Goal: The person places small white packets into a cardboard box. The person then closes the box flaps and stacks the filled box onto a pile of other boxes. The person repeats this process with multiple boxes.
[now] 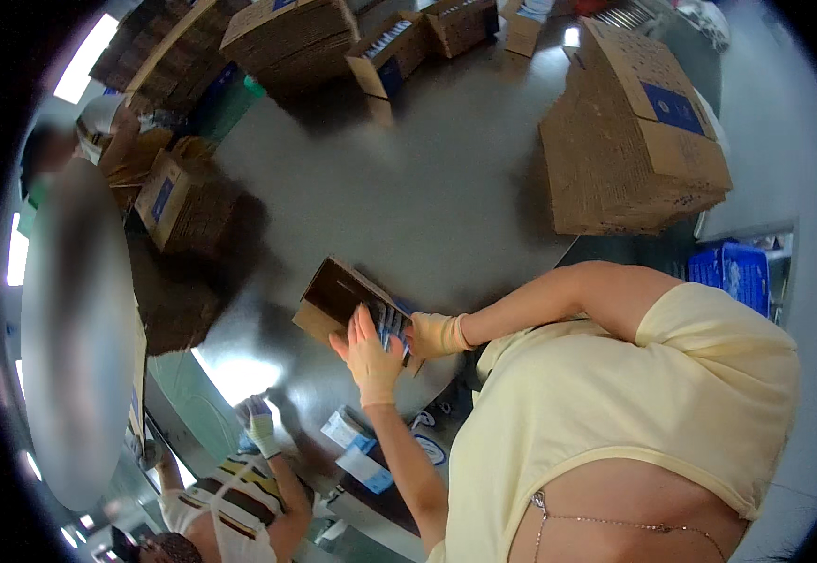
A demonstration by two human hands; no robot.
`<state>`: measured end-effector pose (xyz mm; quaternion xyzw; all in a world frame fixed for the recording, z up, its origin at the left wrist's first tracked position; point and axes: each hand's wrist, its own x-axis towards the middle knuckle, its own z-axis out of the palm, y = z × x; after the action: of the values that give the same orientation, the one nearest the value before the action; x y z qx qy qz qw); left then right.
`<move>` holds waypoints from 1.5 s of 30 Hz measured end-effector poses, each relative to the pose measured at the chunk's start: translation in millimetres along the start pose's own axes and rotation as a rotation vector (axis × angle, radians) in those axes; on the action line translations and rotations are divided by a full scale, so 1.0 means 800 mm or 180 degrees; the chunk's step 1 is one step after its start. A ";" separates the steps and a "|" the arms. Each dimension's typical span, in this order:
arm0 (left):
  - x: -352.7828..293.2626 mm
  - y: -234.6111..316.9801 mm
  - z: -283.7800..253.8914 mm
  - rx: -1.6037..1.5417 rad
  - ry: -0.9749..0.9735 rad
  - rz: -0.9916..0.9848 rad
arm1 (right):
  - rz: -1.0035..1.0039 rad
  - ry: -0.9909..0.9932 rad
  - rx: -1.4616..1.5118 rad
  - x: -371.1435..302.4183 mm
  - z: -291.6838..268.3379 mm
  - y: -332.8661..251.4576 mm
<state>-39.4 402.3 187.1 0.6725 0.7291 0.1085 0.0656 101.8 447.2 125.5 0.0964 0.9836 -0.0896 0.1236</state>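
Note:
A small open cardboard box [329, 298] is tilted on the grey metal table, with a row of slim blue-and-white packets [390, 324] standing at its right end. My left hand [371, 364], in a thin cream glove, lies with its fingers stretched out across the box's near edge, against the packets. At the right end my right hand [435, 335], gloved alike, grips the box beside the packets; its fingertips are partly hidden. The other end of the box interior shows bare brown card.
Flattened cartons form a tall stack [615, 159] at the right; another stack [291, 42] stands at the back, near an open carton of packets [394, 52]. Blue-and-white packs [362, 455] lie nearby. A co-worker's gloved hand [258, 427] is lower left. A blue basket [732, 272] stands right.

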 end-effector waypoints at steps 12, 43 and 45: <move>-0.071 -0.021 0.021 -0.0929 0.1407 -0.0432 | 0.0014 0.0197 -0.0032 0.038 0.010 0.009; -0.144 -0.204 0.078 0.0219 -0.1168 -0.2862 | -0.0058 0.0434 -0.0565 -0.004 0.007 0.016; -0.097 -0.144 0.072 0.0571 -0.1166 -0.1910 | -0.0023 0.0372 -0.0540 -0.005 0.005 0.017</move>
<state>-130.0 320.8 99.0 0.4400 0.8768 -0.1022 0.1649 109.6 459.1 120.3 0.0872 0.9935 -0.0007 0.0734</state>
